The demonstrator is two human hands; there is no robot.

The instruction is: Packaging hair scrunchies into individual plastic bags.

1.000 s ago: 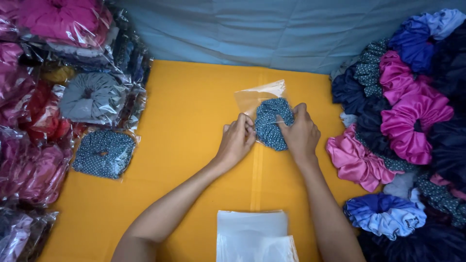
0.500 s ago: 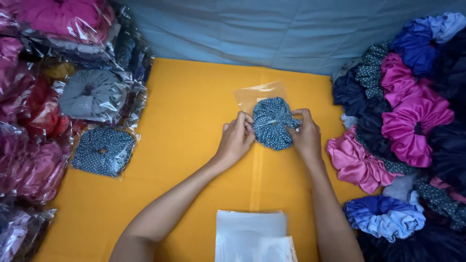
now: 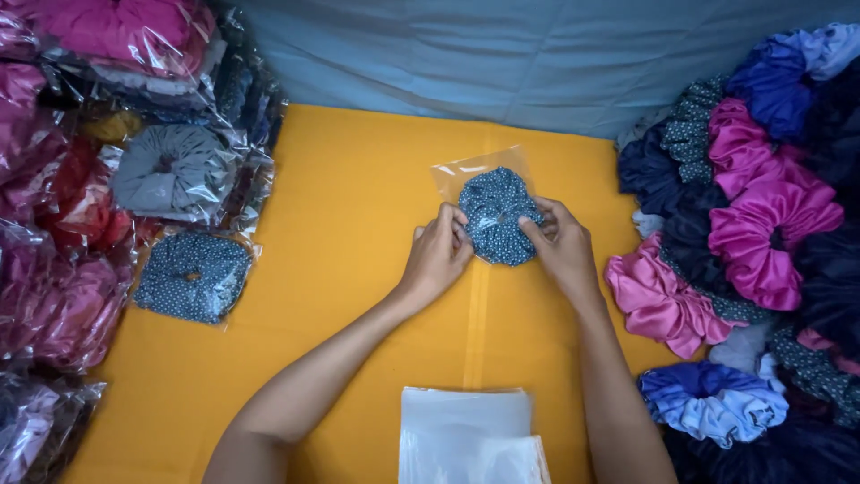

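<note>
A dark blue dotted scrunchie (image 3: pixel 498 213) lies mostly inside a small clear plastic bag (image 3: pixel 466 170) on the yellow cloth (image 3: pixel 358 224). My left hand (image 3: pixel 441 253) pinches the bag's open edge on the left side of the scrunchie. On the right side my right hand (image 3: pixel 557 242) grips the bag and scrunchie with its fingertips. The lower part of the scrunchie still sticks out of the bag between both hands.
A stack of clear empty bags (image 3: pixel 468 436) lies near me. Bagged scrunchies (image 3: pixel 193 276) pile up on the left. Loose scrunchies (image 3: pixel 770 229) in pink, blue and dark colours are heaped on the right. A blue-grey cloth (image 3: pixel 537 63) hangs behind.
The scrunchie has slid further up into the clear bag. Both hands stayed at its sides and shifted their fingers slightly along the bag's opening.
</note>
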